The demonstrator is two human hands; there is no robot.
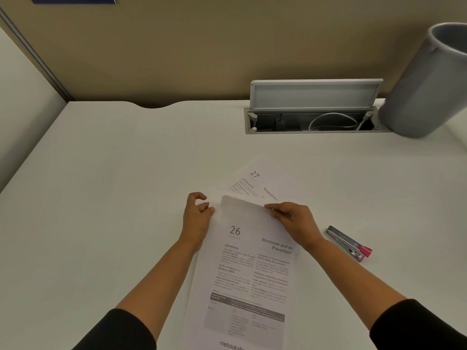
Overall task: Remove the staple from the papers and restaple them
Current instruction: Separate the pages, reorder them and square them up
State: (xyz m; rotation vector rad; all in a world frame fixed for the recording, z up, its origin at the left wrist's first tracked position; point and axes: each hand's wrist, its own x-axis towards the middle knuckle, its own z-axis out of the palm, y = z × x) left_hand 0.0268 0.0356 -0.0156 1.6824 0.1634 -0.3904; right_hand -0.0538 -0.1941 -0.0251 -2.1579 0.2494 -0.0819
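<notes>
A stack of printed papers (249,269) headed "26 Blindness and its Prevention" lies in front of me on the white desk (113,173). My right hand (290,218) pinches its top right corner between thumb and fingers. My left hand (198,215) rests against the stack's top left edge with fingers curled and nothing visibly in them. A second set of pages (257,183) headed "27" lies just behind the stack, partly covered by it. A silver stapler with a pink end (350,243) lies on the desk to the right of my right wrist. No staple is visible.
An open cable hatch (313,112) with a raised lid and white cables sits at the back right of the desk. A grey bin (427,82) stands beside it at the far right. A tan partition wall (202,41) runs behind the desk.
</notes>
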